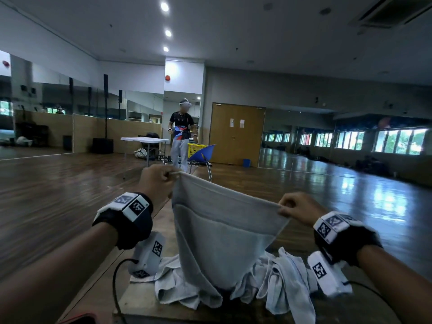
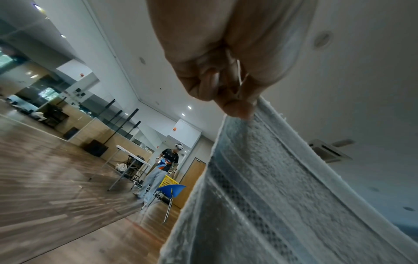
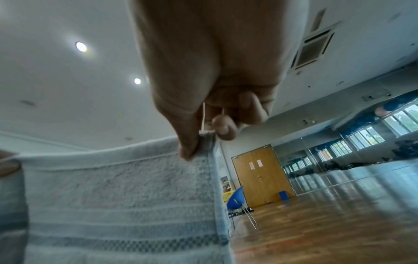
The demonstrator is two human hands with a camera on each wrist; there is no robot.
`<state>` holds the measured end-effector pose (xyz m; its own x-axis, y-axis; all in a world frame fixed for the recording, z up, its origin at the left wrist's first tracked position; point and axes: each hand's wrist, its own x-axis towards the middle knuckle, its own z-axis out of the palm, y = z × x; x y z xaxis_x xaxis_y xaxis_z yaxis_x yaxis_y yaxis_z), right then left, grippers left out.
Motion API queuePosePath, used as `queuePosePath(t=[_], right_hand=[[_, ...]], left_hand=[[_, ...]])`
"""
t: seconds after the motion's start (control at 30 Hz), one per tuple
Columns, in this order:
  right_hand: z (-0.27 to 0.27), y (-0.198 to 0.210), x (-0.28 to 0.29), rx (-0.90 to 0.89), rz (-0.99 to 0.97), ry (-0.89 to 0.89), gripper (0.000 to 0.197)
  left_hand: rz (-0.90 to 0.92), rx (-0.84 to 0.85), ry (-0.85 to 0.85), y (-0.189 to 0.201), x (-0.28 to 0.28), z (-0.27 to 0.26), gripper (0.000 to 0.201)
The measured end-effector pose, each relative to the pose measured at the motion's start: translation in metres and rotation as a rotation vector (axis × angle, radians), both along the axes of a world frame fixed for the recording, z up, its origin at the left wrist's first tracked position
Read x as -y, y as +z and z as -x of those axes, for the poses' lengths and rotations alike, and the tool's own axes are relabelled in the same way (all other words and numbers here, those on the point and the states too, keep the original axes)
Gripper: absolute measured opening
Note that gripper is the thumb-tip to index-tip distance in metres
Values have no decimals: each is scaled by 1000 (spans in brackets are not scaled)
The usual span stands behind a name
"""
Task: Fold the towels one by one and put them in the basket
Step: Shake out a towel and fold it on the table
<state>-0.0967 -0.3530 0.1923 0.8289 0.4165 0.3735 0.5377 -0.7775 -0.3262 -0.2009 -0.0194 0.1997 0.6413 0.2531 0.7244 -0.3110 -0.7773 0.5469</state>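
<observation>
hands: my left hand and right hand each pinch a top corner | towel: one grey towel held up over the table | heap: loose towels below, count unclear | basket: one yellow basket far off, contents hidden | writing: none legible

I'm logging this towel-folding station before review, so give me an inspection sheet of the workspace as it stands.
Surface: wooden table, partly covered.
Job's things: grey towel held up by two top corners; pile of unfolded towels beneath it.
Clutter: nothing seen.
Hands: left hand pinches one corner, right hand the other; both wear wrist cameras.
Cables: black cable hangs from the left wrist unit.
Surroundings: another person, yellow basket, blue chair, wooden double door, mirrored walls.
</observation>
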Motion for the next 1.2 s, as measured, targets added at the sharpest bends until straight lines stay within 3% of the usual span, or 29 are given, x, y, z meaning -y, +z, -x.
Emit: queuePosePath(t=[0.1,0.4,0.6,0.73,0.9,1.2], right_hand=[[11,30,-1,92,-162,-16,4],[49,118,13,326,-562,13,8],[46,163,16,412,-595,36,9],[21,171,12,403,-562,32,13],[-21,147,3,348,-513,-24,9],[-87,64,-19,123,-347,-88,3]], left_hand=[[26,46,23,17,-5,8,18],[-128,353,101,94,0,42,22],[-188,399,123,136,-5,34,23],[-215,328,126,151,-13,9,22],[-254,228,141,130,-22,-31,21],[-215,135,138,36,-36,-100,17]])
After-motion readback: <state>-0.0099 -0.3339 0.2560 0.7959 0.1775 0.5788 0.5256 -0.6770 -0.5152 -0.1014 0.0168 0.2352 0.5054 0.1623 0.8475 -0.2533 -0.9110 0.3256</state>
